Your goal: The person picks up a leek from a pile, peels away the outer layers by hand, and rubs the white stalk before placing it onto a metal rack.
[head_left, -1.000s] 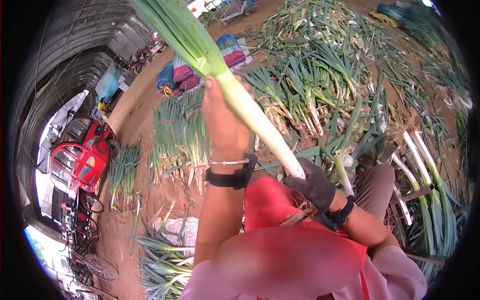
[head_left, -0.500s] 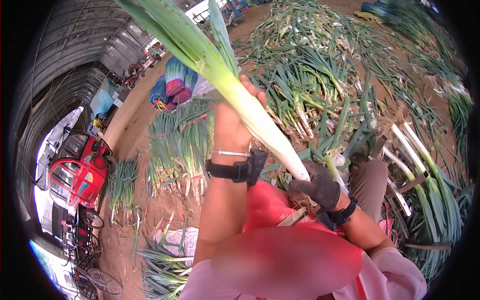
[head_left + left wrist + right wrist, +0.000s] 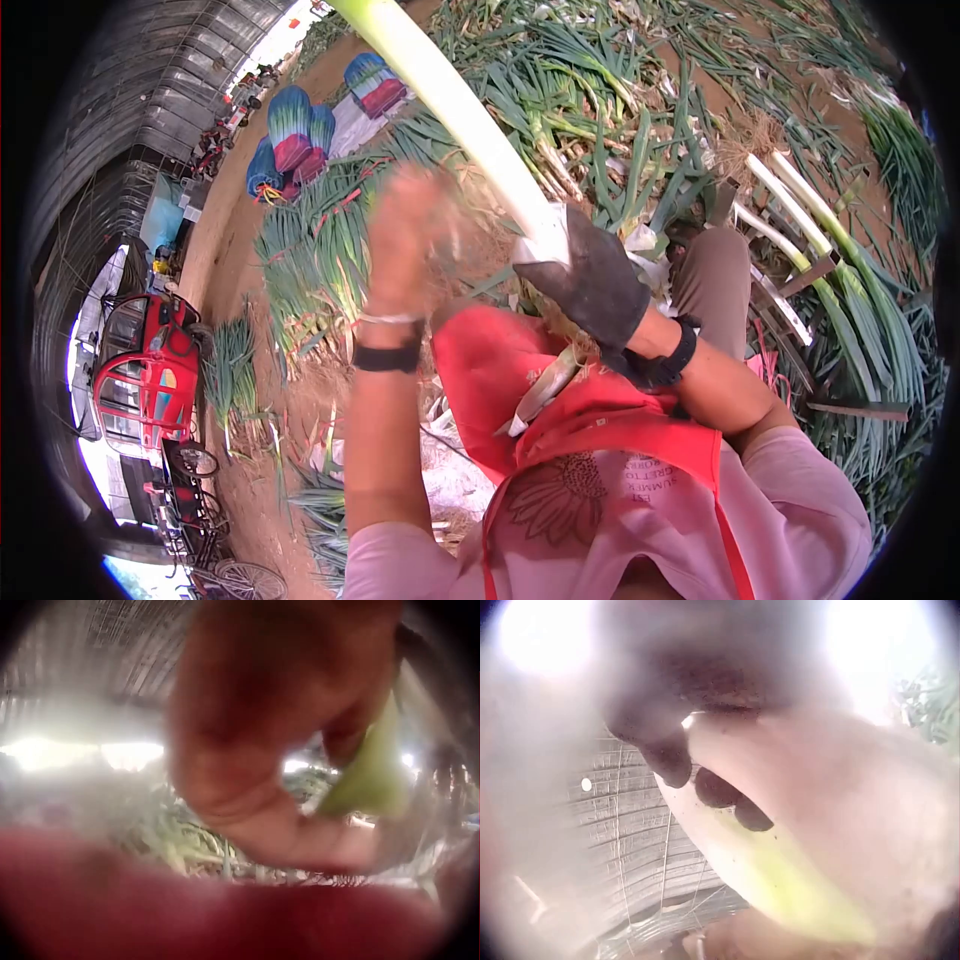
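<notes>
A thick leek [image 3: 470, 120] slants from the top of the head view down to my gloved right hand [image 3: 595, 285], which grips its white base. In the right wrist view, dark gloved fingers [image 3: 731, 799] curl round the pale stalk [image 3: 735, 859]. Bare and blurred, my left hand [image 3: 405, 245] is left of the stalk, with faint pale strands beside it. The left wrist view has its fingers [image 3: 247, 787] curled and closed on what looks like a thin leek peel [image 3: 371, 776]; blur hides its edges.
Trimmed leeks [image 3: 810, 235] lie on a metal stand at the right. Leek bundles [image 3: 330, 230] stand on the ground to the left, beyond them wrapped bundles [image 3: 290, 130]. A loose leek piece [image 3: 545, 390] rests on the red apron [image 3: 610, 445]. A red vehicle [image 3: 150, 370] stands far left.
My left hand has come off the stalk and moved down and left. The gloved hand, still gripping the base, has risen with the leek. The head view has shifted.
</notes>
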`<move>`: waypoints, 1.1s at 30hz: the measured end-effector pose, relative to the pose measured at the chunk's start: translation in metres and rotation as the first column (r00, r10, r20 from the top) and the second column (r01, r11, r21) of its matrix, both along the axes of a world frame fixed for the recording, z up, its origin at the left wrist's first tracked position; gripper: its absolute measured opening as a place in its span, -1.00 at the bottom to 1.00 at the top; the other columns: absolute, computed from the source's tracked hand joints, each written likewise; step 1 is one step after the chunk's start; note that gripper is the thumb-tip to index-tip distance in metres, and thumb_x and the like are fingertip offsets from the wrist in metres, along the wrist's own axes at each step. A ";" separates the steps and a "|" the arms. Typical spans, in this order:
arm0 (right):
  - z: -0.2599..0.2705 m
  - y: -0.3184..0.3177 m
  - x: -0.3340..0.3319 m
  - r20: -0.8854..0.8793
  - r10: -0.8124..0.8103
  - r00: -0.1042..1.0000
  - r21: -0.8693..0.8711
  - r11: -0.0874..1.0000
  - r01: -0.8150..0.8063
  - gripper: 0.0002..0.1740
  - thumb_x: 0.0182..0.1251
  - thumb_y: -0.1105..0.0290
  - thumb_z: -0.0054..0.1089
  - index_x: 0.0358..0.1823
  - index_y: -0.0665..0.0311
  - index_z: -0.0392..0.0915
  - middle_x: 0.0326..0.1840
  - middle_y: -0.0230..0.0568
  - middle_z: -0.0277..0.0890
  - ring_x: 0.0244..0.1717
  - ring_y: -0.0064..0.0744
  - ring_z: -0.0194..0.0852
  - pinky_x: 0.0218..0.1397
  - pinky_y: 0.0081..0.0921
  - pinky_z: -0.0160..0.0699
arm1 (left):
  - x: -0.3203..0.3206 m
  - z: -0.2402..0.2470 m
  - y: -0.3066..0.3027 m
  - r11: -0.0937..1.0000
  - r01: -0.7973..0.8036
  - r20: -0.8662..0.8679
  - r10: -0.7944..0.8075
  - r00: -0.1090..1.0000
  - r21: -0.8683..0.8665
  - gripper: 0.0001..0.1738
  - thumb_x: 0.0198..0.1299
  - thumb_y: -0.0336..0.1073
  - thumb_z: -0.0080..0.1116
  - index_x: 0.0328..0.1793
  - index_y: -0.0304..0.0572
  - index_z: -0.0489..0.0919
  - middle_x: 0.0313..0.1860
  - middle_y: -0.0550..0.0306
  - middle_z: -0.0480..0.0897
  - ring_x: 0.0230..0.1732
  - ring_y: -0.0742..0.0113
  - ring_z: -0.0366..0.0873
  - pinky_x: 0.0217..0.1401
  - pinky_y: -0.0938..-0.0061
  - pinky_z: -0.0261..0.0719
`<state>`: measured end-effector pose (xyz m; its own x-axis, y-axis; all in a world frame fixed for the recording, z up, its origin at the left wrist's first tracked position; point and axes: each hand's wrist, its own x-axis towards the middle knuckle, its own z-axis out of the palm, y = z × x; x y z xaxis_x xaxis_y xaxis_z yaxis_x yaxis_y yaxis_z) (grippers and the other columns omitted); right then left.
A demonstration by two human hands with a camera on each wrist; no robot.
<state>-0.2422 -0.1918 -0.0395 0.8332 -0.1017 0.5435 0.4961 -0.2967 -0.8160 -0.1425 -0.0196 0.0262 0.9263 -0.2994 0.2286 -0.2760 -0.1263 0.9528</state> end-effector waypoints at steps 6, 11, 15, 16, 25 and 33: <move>-0.004 -0.001 -0.012 0.096 0.106 0.990 -0.425 0.903 -0.055 -0.47 0.02 0.08 0.43 -0.13 0.31 0.49 -0.40 -0.05 0.51 -0.40 0.04 0.50 -0.31 -0.26 0.48 | 0.084 0.099 -0.015 0.968 0.078 -0.048 -0.093 0.995 -0.240 -0.57 0.41 0.01 -0.09 0.01 -0.27 0.38 -0.23 0.16 0.49 -0.32 0.45 0.45 -0.24 0.51 0.53; 0.018 -0.033 -0.001 0.059 0.096 0.994 -0.079 0.993 -0.091 -0.26 0.01 0.04 0.43 0.12 0.40 0.44 -0.02 0.04 0.50 0.04 -0.12 0.49 0.12 -0.37 0.44 | 0.085 0.078 0.015 0.745 0.327 -0.082 -0.454 0.887 -0.582 -0.63 0.40 -0.13 -0.03 0.04 -0.34 0.36 -0.36 0.25 0.38 -0.47 0.54 0.31 -0.41 0.61 0.37; -0.008 0.003 0.025 -0.114 0.632 0.767 0.083 0.775 -0.626 -0.26 0.17 -0.05 0.29 0.18 0.40 0.39 0.09 0.04 0.48 0.06 -0.15 0.50 0.14 -0.36 0.45 | 0.078 0.091 0.025 0.656 0.372 -0.048 -0.529 0.847 -0.657 -0.61 0.41 -0.14 -0.05 0.08 -0.38 0.33 -0.36 0.22 0.35 -0.47 0.54 0.25 -0.42 0.62 0.29; -0.006 0.005 0.023 -0.223 0.711 0.667 0.109 0.698 -0.708 -0.30 0.24 -0.05 0.21 0.19 0.38 0.38 0.06 0.02 0.51 0.01 -0.15 0.54 0.07 -0.34 0.50 | 0.078 0.096 0.033 0.663 0.382 -0.014 -0.510 0.860 -0.644 -0.60 0.41 -0.15 -0.05 0.10 -0.39 0.32 -0.34 0.21 0.34 -0.47 0.54 0.24 -0.42 0.63 0.29; -0.112 -0.066 -0.040 -0.534 0.368 0.761 -0.385 0.696 -0.607 -0.68 0.32 0.09 0.08 -0.16 0.19 0.57 -0.39 0.01 0.53 -0.29 0.05 0.55 -0.19 -0.17 0.53 | 0.115 0.155 0.188 0.861 -0.268 0.048 0.319 0.947 -0.431 -0.64 0.42 -0.07 -0.12 -0.16 -0.30 0.33 -0.42 0.11 0.41 -0.48 0.39 0.35 -0.45 0.46 0.42; -0.004 0.033 0.053 -0.128 0.326 0.937 -0.227 0.910 -0.347 -0.47 0.11 0.17 0.27 0.05 0.35 0.46 -0.09 0.01 0.49 -0.10 -0.02 0.46 -0.02 -0.26 0.45 | 0.058 0.129 0.124 0.695 -0.555 0.091 0.657 0.748 -0.458 -0.49 0.45 -0.03 -0.33 0.10 -0.44 0.29 -0.16 -0.14 0.51 -0.23 0.11 0.52 -0.21 0.28 0.59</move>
